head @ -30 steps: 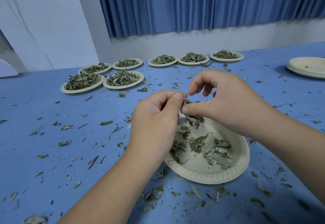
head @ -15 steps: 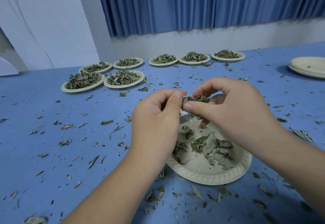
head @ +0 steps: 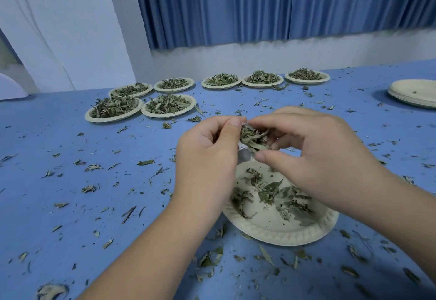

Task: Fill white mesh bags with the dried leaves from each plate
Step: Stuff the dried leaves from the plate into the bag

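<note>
My left hand (head: 207, 156) pinches the rim of a small white mesh bag (head: 245, 154), which is mostly hidden behind that hand. Touching the bag's mouth, my right hand (head: 313, 153) holds a clump of dried leaves (head: 252, 135) with thumb and fingers. Both hands hover above a pale paper plate (head: 278, 233) on the blue table. A thin scatter of dried leaves (head: 269, 189) lies in that plate.
Several paper plates heaped with dried leaves (head: 165, 104) stand in two rows at the back of the table. A stack of bare plates (head: 415, 92) sits at the far right. Loose leaf bits (head: 146, 162) litter the blue table all around.
My right hand has come up from the plate with a clump of leaves and brought it to the bag's mouth. The left hand has stayed in place on the bag.
</note>
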A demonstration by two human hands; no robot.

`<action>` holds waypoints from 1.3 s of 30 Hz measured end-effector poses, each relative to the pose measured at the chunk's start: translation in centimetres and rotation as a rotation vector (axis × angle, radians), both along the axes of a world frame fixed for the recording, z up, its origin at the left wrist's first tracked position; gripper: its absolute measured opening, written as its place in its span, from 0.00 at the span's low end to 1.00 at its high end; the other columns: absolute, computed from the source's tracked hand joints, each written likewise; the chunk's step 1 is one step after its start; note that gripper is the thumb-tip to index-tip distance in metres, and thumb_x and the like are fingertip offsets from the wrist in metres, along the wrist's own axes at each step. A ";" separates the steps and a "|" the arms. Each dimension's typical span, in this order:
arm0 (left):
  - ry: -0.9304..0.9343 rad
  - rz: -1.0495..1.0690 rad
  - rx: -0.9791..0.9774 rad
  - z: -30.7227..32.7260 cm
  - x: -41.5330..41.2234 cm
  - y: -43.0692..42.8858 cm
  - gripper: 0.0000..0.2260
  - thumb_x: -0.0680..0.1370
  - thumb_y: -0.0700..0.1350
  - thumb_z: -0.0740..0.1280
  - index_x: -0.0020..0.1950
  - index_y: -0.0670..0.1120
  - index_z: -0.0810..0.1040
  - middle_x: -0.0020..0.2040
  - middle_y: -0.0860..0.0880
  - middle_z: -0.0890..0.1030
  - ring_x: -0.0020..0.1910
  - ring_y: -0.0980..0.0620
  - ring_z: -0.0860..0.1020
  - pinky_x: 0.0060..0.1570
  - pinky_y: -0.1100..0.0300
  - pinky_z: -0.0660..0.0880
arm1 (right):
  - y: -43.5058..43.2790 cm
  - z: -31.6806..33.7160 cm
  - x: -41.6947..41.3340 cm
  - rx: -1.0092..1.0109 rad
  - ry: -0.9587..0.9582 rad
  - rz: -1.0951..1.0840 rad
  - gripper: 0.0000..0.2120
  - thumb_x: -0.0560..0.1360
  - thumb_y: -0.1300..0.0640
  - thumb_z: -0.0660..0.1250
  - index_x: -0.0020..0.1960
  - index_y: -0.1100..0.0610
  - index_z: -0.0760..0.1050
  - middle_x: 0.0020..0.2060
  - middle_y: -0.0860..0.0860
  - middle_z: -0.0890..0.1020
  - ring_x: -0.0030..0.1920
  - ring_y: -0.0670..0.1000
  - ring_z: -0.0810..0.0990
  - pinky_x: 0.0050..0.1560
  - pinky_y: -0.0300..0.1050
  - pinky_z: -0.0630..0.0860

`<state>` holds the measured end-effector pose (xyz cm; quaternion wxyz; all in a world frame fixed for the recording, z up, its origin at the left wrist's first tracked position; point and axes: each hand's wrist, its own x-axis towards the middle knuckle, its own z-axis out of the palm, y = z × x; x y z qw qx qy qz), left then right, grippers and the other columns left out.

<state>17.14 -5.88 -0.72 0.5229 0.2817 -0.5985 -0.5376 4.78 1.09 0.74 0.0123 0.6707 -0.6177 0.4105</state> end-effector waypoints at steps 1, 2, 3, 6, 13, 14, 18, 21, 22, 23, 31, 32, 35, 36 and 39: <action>-0.004 0.003 -0.003 0.0 0.0 0.0 0.10 0.80 0.41 0.66 0.41 0.48 0.84 0.26 0.56 0.73 0.25 0.58 0.74 0.31 0.65 0.76 | 0.0 0.1 -0.1 -0.025 -0.007 -0.012 0.17 0.68 0.60 0.75 0.56 0.48 0.81 0.41 0.39 0.79 0.43 0.42 0.79 0.49 0.31 0.74; -0.014 0.007 -0.009 0.0 0.0 0.0 0.10 0.80 0.41 0.66 0.41 0.48 0.84 0.25 0.57 0.73 0.26 0.58 0.74 0.32 0.63 0.77 | -0.1 0.1 -0.1 -0.047 -0.034 -0.025 0.15 0.68 0.60 0.76 0.53 0.49 0.82 0.40 0.37 0.79 0.42 0.40 0.79 0.48 0.30 0.74; -0.024 0.008 -0.016 0.0 0.0 0.0 0.10 0.80 0.42 0.66 0.41 0.48 0.84 0.25 0.58 0.72 0.27 0.58 0.74 0.33 0.62 0.78 | -0.1 0.2 -0.2 -0.064 -0.069 -0.035 0.13 0.68 0.61 0.76 0.51 0.49 0.83 0.38 0.36 0.79 0.40 0.39 0.79 0.47 0.29 0.74; -0.010 -0.010 -0.004 0.0 -0.1 0.1 0.10 0.79 0.41 0.67 0.41 0.47 0.84 0.24 0.59 0.72 0.26 0.60 0.73 0.30 0.67 0.75 | -0.2 0.1 -0.3 -0.104 -0.085 -0.064 0.08 0.68 0.59 0.75 0.46 0.49 0.83 0.36 0.37 0.81 0.38 0.40 0.80 0.44 0.33 0.75; -0.010 -0.051 0.014 0.0 -0.3 0.2 0.09 0.80 0.39 0.65 0.42 0.45 0.84 0.24 0.59 0.75 0.22 0.61 0.72 0.23 0.73 0.68 | -0.3 0.1 0.2 -0.181 0.075 -0.058 0.03 0.69 0.61 0.75 0.41 0.54 0.85 0.34 0.47 0.84 0.38 0.44 0.78 0.42 0.37 0.73; -0.003 -0.060 0.014 0.0 -0.3 0.2 0.09 0.80 0.38 0.65 0.43 0.44 0.83 0.23 0.59 0.74 0.21 0.61 0.72 0.23 0.73 0.68 | -0.3 0.3 0.1 -0.156 0.048 -0.048 0.04 0.69 0.61 0.75 0.41 0.53 0.85 0.34 0.46 0.83 0.38 0.44 0.78 0.42 0.38 0.73; 0.038 -0.080 0.030 0.1 0.0 0.1 0.09 0.80 0.38 0.64 0.44 0.42 0.83 0.22 0.57 0.71 0.17 0.60 0.67 0.21 0.71 0.66 | -0.2 0.8 -0.3 -0.029 -0.137 0.013 0.05 0.69 0.58 0.75 0.43 0.49 0.85 0.38 0.43 0.81 0.41 0.41 0.79 0.44 0.31 0.73; 0.055 -0.090 0.043 0.2 0.2 0.0 0.08 0.79 0.38 0.65 0.44 0.42 0.83 0.23 0.55 0.71 0.17 0.60 0.66 0.21 0.70 0.64 | -0.2 1.2 -0.4 0.039 -0.274 0.090 0.05 0.67 0.60 0.76 0.40 0.50 0.85 0.35 0.47 0.81 0.35 0.43 0.81 0.41 0.36 0.76; 0.055 -0.093 0.043 0.1 0.2 -0.1 0.09 0.79 0.38 0.65 0.43 0.42 0.83 0.23 0.54 0.72 0.17 0.60 0.66 0.21 0.70 0.64 | -0.3 1.4 -0.4 0.056 -0.336 0.122 0.06 0.66 0.61 0.76 0.39 0.52 0.85 0.33 0.48 0.82 0.32 0.44 0.81 0.38 0.37 0.77; 0.051 -0.095 0.041 0.1 0.2 -0.1 0.09 0.79 0.39 0.65 0.42 0.43 0.84 0.24 0.53 0.72 0.18 0.59 0.65 0.22 0.69 0.63 | -0.5 1.5 -0.5 0.067 -0.403 0.150 0.06 0.65 0.63 0.77 0.39 0.53 0.84 0.32 0.49 0.82 0.30 0.45 0.80 0.35 0.37 0.77; 0.083 -0.141 0.064 -0.1 0.4 -0.4 0.09 0.80 0.40 0.64 0.44 0.43 0.83 0.23 0.55 0.70 0.18 0.60 0.67 0.21 0.67 0.63 | -1.7 2.0 -1.8 0.174 -0.543 0.151 0.16 0.58 0.52 0.79 0.42 0.54 0.78 0.35 0.44 0.79 0.26 0.44 0.72 0.28 0.36 0.70; 0.088 -0.146 0.069 -0.1 0.5 -0.4 0.09 0.80 0.40 0.64 0.44 0.44 0.83 0.23 0.55 0.71 0.18 0.59 0.68 0.21 0.67 0.63 | -1.9 2.0 -2.0 0.199 -0.546 0.142 0.19 0.55 0.48 0.78 0.43 0.53 0.78 0.36 0.43 0.79 0.27 0.44 0.72 0.28 0.36 0.70; 0.128 -0.172 0.088 0.1 0.6 -0.5 0.10 0.80 0.42 0.65 0.42 0.46 0.85 0.24 0.54 0.67 0.19 0.59 0.65 0.22 0.66 0.64 | -2.5 1.8 -2.5 0.362 -0.623 0.187 0.26 0.55 0.43 0.76 0.50 0.49 0.80 0.39 0.46 0.81 0.32 0.45 0.77 0.30 0.38 0.72; 0.137 -0.183 0.096 0.1 0.6 -0.5 0.11 0.79 0.42 0.65 0.42 0.47 0.85 0.24 0.54 0.65 0.19 0.59 0.63 0.22 0.66 0.64 | -2.6 1.7 -2.6 0.438 -0.673 0.237 0.25 0.56 0.43 0.76 0.52 0.49 0.81 0.41 0.48 0.82 0.34 0.47 0.80 0.31 0.39 0.74; 0.130 -0.206 0.101 0.1 0.6 -0.5 0.10 0.79 0.43 0.65 0.42 0.47 0.85 0.23 0.55 0.66 0.20 0.59 0.62 0.22 0.67 0.64 | -2.7 1.3 -2.6 0.599 -0.837 0.421 0.17 0.62 0.48 0.75 0.49 0.53 0.83 0.44 0.54 0.84 0.39 0.54 0.83 0.35 0.40 0.79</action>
